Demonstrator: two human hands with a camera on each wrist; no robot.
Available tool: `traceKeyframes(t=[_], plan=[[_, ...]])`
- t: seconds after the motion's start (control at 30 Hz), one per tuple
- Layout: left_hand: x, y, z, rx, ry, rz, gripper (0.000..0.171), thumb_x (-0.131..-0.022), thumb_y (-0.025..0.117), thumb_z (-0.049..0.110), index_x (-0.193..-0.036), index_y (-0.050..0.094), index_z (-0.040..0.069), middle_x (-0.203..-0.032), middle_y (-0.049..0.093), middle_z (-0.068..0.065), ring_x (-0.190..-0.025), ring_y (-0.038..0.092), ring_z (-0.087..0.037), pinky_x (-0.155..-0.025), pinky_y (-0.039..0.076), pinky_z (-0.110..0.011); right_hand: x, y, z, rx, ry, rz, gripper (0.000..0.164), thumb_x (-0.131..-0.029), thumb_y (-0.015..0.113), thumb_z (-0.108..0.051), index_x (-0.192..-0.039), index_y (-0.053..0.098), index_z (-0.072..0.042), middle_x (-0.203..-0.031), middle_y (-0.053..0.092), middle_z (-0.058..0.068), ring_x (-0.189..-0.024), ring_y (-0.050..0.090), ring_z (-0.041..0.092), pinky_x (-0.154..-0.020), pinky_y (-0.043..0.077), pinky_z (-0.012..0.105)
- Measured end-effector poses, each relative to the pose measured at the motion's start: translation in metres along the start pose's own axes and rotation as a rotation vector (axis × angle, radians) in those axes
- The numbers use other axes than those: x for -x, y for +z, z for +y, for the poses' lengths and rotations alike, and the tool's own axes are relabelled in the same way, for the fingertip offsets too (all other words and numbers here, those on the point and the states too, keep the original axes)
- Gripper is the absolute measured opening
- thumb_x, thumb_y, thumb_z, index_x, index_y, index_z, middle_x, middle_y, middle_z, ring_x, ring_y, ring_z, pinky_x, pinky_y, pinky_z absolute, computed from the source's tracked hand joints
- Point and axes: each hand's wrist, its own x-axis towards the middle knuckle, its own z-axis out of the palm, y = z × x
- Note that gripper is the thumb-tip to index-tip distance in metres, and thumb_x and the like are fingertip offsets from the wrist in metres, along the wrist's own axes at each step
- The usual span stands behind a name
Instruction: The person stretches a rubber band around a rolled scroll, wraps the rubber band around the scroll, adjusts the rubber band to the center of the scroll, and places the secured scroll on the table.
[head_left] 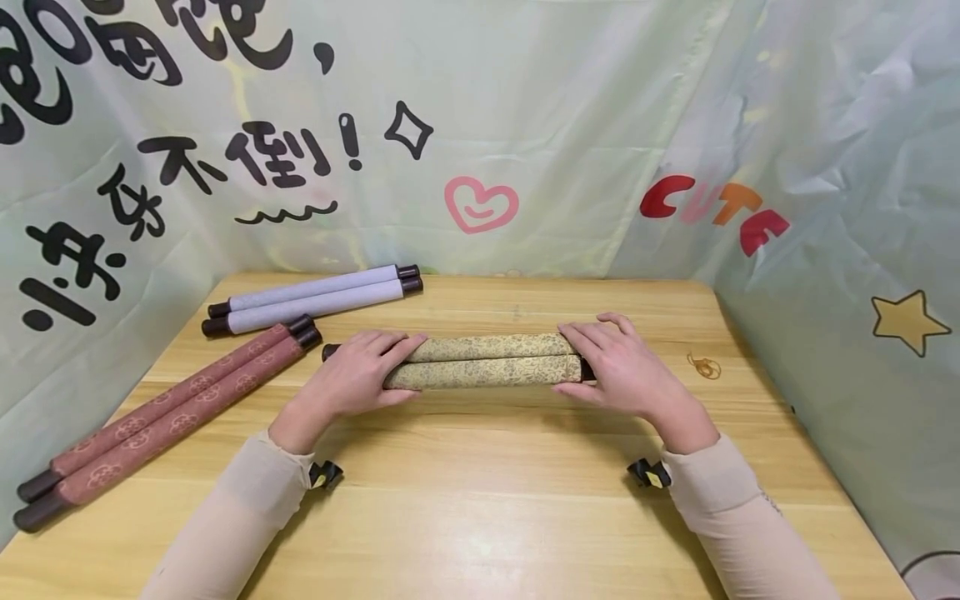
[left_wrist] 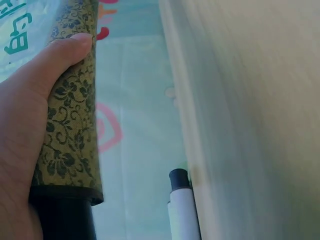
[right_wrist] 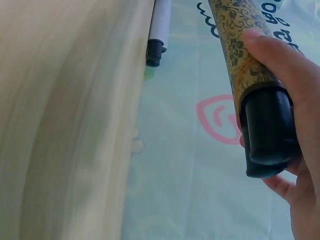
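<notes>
A scroll (head_left: 487, 360) in yellowish cloth with a dark floral pattern is rolled up from both sides into two parallel rolls. My left hand (head_left: 360, 372) grips its left end, the thumb along the near roll. Around the other end, my right hand (head_left: 626, 368) holds both rolls, with fingers on the far side. Black rod ends (right_wrist: 270, 127) stick out beside the right palm. In the left wrist view, the thumb presses on the patterned cloth (left_wrist: 70, 130) above a black knob (left_wrist: 65, 217). Both wrist views show the scroll raised off the tabletop.
A red patterned scroll (head_left: 176, 417), also double-rolled, lies slanted at the left of the wooden table (head_left: 480, 508). Behind it rests a pale lavender scroll (head_left: 315, 298). Thin tan rubber bands (head_left: 703, 365) lie at the right. Printed cloth walls (head_left: 570, 167) enclose the back and sides.
</notes>
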Motion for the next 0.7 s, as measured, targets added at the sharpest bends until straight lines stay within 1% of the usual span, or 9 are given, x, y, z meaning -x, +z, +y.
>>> traceKeyframes(t=[0.13, 0.2, 0.23, 0.3, 0.43, 0.5, 0.53, 0.63, 0.7], plan=[[-0.003, -0.001, 0.005, -0.035, 0.043, 0.05, 0.08, -0.078, 0.077, 0.048, -0.141, 0.051, 0.007, -0.117, 0.062, -0.019, -0.103, 0.061, -0.037, -0.091, 0.048, -0.053, -0.002, 0.0, -0.004, 0.006, -0.042, 0.043, 0.087, -0.086, 0.056, -0.07, -0.132, 0.056, 0.004, -0.119, 0.065, 0.017, -0.106, 0.062, 0.033, -0.101, 0.041, 0.05], [-0.003, -0.001, 0.006, -0.047, 0.047, 0.065, 0.079, -0.078, 0.076, 0.048, -0.14, 0.051, 0.007, -0.117, 0.063, -0.018, -0.103, 0.061, -0.037, -0.091, 0.048, -0.053, -0.002, 0.0, -0.005, 0.007, -0.052, 0.056, 0.09, -0.088, 0.047, -0.073, -0.132, 0.056, 0.005, -0.118, 0.065, 0.018, -0.106, 0.062, 0.034, -0.1, 0.044, 0.05], [-0.003, -0.001, 0.006, -0.049, 0.047, 0.069, 0.078, -0.078, 0.076, 0.048, -0.14, 0.052, 0.007, -0.117, 0.063, -0.018, -0.103, 0.061, -0.037, -0.091, 0.048, -0.053, -0.003, 0.001, -0.006, 0.006, -0.051, 0.06, 0.091, -0.087, 0.048, -0.073, -0.132, 0.056, 0.005, -0.118, 0.065, 0.018, -0.106, 0.062, 0.034, -0.099, 0.044, 0.05], [-0.004, -0.001, 0.007, -0.058, 0.047, 0.069, 0.078, -0.079, 0.076, 0.048, -0.141, 0.051, 0.008, -0.118, 0.063, -0.018, -0.103, 0.06, -0.036, -0.091, 0.047, -0.052, -0.003, 0.001, -0.007, 0.008, -0.049, 0.057, 0.091, -0.083, 0.058, -0.071, -0.132, 0.055, 0.006, -0.118, 0.065, 0.019, -0.106, 0.062, 0.035, -0.098, 0.045, 0.051], [-0.004, -0.002, 0.008, -0.082, 0.061, 0.065, 0.077, -0.081, 0.074, 0.049, -0.143, 0.049, 0.009, -0.118, 0.063, -0.017, -0.104, 0.06, -0.035, -0.092, 0.047, -0.051, -0.003, 0.002, -0.011, 0.043, -0.043, 0.003, 0.098, -0.077, 0.064, -0.071, -0.135, 0.052, 0.006, -0.121, 0.064, 0.02, -0.109, 0.062, 0.036, -0.1, 0.045, 0.051], [-0.004, -0.003, 0.009, -0.087, 0.064, 0.065, 0.077, -0.082, 0.073, 0.05, -0.143, 0.049, 0.01, -0.118, 0.063, -0.017, -0.105, 0.06, -0.035, -0.091, 0.047, -0.051, -0.003, 0.003, -0.011, 0.054, -0.035, -0.026, 0.101, -0.076, 0.063, -0.073, -0.137, 0.05, 0.006, -0.123, 0.063, 0.02, -0.11, 0.061, 0.037, -0.101, 0.044, 0.05], [-0.004, -0.003, 0.009, -0.086, 0.066, 0.067, 0.077, -0.081, 0.072, 0.051, -0.143, 0.049, 0.01, -0.118, 0.063, -0.017, -0.105, 0.061, -0.035, -0.091, 0.047, -0.051, -0.003, 0.003, -0.011, 0.049, -0.025, -0.038, 0.101, -0.076, 0.063, -0.074, -0.138, 0.05, 0.005, -0.124, 0.063, 0.02, -0.111, 0.061, 0.037, -0.102, 0.044, 0.05], [-0.006, -0.004, 0.011, -0.074, 0.054, 0.065, 0.078, -0.08, 0.074, 0.051, -0.142, 0.051, 0.01, -0.117, 0.064, -0.017, -0.104, 0.061, -0.035, -0.09, 0.048, -0.052, -0.003, 0.002, -0.009, 0.006, 0.003, -0.056, 0.102, -0.07, 0.075, -0.065, -0.139, 0.049, 0.005, -0.125, 0.061, 0.02, -0.112, 0.06, 0.038, -0.101, 0.043, 0.051], [-0.006, -0.005, 0.011, -0.07, 0.04, 0.059, 0.079, -0.078, 0.075, 0.051, -0.141, 0.051, 0.01, -0.117, 0.064, -0.017, -0.103, 0.062, -0.036, -0.09, 0.048, -0.052, -0.002, 0.0, -0.007, -0.026, 0.031, -0.077, 0.102, -0.069, 0.077, -0.063, -0.141, 0.047, 0.004, -0.128, 0.06, 0.02, -0.114, 0.058, 0.038, -0.102, 0.041, 0.052]])
